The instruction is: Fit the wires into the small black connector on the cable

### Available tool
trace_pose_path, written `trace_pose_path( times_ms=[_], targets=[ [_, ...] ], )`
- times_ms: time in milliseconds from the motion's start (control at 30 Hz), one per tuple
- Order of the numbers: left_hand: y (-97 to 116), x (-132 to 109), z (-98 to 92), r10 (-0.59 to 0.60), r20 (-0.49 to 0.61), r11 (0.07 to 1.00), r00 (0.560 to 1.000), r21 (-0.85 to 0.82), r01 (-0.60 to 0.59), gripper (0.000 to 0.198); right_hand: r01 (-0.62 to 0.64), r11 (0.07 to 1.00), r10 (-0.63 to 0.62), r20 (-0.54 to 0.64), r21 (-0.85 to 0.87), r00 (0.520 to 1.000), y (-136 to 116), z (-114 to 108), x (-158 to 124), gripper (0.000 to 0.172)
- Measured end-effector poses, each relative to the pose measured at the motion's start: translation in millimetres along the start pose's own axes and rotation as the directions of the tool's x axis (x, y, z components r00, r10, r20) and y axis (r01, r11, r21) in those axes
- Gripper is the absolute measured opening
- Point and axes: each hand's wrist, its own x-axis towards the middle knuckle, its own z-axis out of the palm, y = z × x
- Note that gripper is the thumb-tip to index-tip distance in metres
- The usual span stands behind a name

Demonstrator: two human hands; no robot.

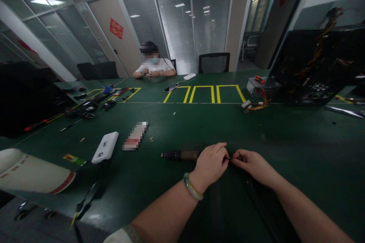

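1. At the near edge of a green-topped workbench, a slim cylindrical tool lies level, its black ribbed tip pointing toward the left of the view and its brownish barrel running under the left hand.
2. That hand, with a jade bangle at the wrist, curls closed over the barrel's end and appears to grip it.
3. The right hand reaches in, its fingers drawn together toward a small black piece between the hands; whether they hold it, I cannot tell.
4. The tool looks stiff and liable to roll on the smooth surface; its weight cannot be judged. The middle of the barrel seems the surest place to hold.
5. A white power bank lies well apart, toward the left.
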Motion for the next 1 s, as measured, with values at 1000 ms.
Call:
trace_pose_path(
  times_ms=[1000],
  targets=[
    [-0.8, 4.3, -0.3, 0.023, 0.077, 0.999, 0.997, 0.022, -0.024, 0.009, 0.035, 0.992, -0.031, 0.03, -0.124, 0.999, -11.0, -5.5, -7.8, 0.017]
  ],
)
